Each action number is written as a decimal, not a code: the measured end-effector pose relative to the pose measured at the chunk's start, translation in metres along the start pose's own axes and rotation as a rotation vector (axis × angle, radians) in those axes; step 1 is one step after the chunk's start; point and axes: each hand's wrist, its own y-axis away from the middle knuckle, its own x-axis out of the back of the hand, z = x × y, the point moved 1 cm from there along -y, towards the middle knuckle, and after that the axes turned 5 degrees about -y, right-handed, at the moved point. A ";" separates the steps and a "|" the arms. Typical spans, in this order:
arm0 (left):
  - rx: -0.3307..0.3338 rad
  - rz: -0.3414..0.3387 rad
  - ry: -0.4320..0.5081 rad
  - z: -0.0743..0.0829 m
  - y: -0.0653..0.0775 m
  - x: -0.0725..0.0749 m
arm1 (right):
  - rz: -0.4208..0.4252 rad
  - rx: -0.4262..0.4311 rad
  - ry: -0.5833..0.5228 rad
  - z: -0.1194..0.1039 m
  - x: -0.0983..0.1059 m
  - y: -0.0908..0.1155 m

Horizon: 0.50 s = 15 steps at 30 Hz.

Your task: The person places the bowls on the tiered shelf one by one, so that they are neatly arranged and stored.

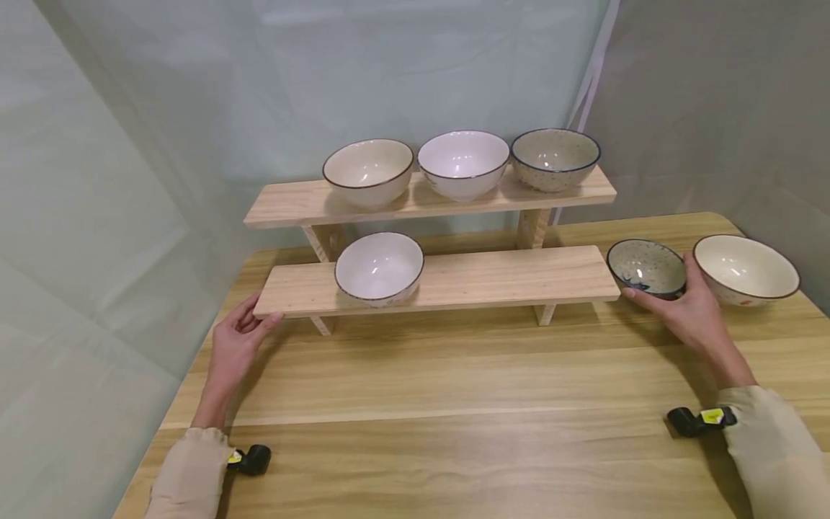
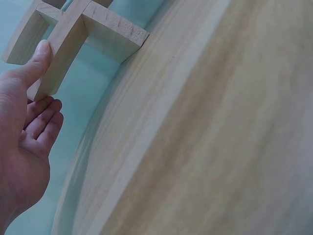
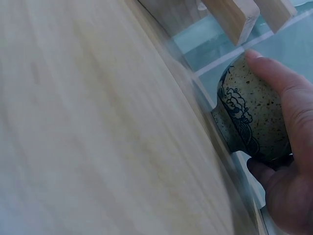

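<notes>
My left hand (image 1: 235, 346) pinches the left end of the lower board of a two-tier wooden display stand (image 1: 506, 277). In the left wrist view, the thumb lies against one face of the board (image 2: 66, 51) and the fingers curl at its end. On the right, my right hand (image 1: 697, 317) grips a small speckled grey bowl (image 1: 648, 267) by its side, just off the lower board's right end. Dark blue flower drawing shows on the outside of this bowl (image 3: 259, 107) in the right wrist view, where its foot is close to the tabletop.
The upper board carries a cream bowl (image 1: 369, 173), a white bowl (image 1: 463, 164) and a speckled bowl with a blue rim (image 1: 555, 160). Another white bowl (image 1: 380, 268) sits left on the lower board. Right of my right hand, a larger cream bowl (image 1: 746, 268) stands on the wooden table (image 1: 454, 418).
</notes>
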 end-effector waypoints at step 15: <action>-0.007 -0.002 0.028 0.001 0.001 -0.001 | 0.087 0.001 -0.010 0.000 -0.002 0.005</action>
